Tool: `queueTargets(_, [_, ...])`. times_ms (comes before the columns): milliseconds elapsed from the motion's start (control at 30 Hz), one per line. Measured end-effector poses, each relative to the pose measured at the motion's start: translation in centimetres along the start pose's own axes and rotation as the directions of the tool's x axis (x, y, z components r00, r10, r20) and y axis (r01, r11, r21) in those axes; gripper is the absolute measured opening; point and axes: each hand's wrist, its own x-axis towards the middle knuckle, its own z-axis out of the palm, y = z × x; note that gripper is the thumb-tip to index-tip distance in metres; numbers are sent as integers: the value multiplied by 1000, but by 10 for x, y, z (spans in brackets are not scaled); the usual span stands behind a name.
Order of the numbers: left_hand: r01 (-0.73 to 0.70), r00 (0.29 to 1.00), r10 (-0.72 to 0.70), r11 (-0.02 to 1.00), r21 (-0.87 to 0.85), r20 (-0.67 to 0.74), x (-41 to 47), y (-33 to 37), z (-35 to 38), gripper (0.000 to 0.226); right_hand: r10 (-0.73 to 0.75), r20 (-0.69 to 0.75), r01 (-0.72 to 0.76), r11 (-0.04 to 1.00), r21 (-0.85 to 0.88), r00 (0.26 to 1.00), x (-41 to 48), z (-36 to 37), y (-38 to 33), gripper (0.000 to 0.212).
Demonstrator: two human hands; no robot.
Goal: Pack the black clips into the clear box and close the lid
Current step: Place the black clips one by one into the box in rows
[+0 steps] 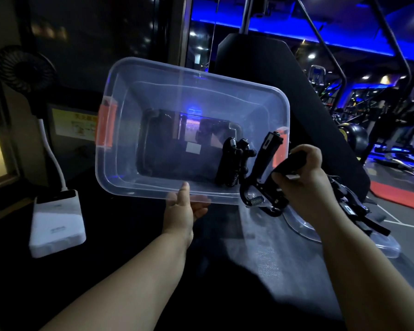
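The tilted box (201, 76) fills mid-frame, its near rim pinched by the left grip (182, 209). The lid (374, 244) lies lower right. The right grip (304, 180) clutches a clip (261, 168) at the box's right rim; another clip (232, 161) lies inside.

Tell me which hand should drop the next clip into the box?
Right: the right hand grips a black clip at the rim of the clear box, while the left hand holds that box.

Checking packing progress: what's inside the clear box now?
One black clip lies inside the clear box; the right hand holds a second clip over its rim, handle end covered by fingers.
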Motion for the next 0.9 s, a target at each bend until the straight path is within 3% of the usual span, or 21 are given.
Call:
queueTargets(233, [38,999,-37,998,-40,15,3,-2,-2,32,20,92,-6,988,-156,996,41,52,-5,45])
queueTargets(467, [67,997,-67,998,-4,25,1,2,-2,27,92,220,-14,942,-336,971,60,102,-4,41])
queueTargets(733, [88,996,-88,996,-6,24,2,4,-3,22,185,255,-38,869,-493,949,91,132,6,40])
queueTargets(900, [100,994,-100,995,-8,41,5,2,-3,35,115,248,47,825,-563,962,105,139,15,41])
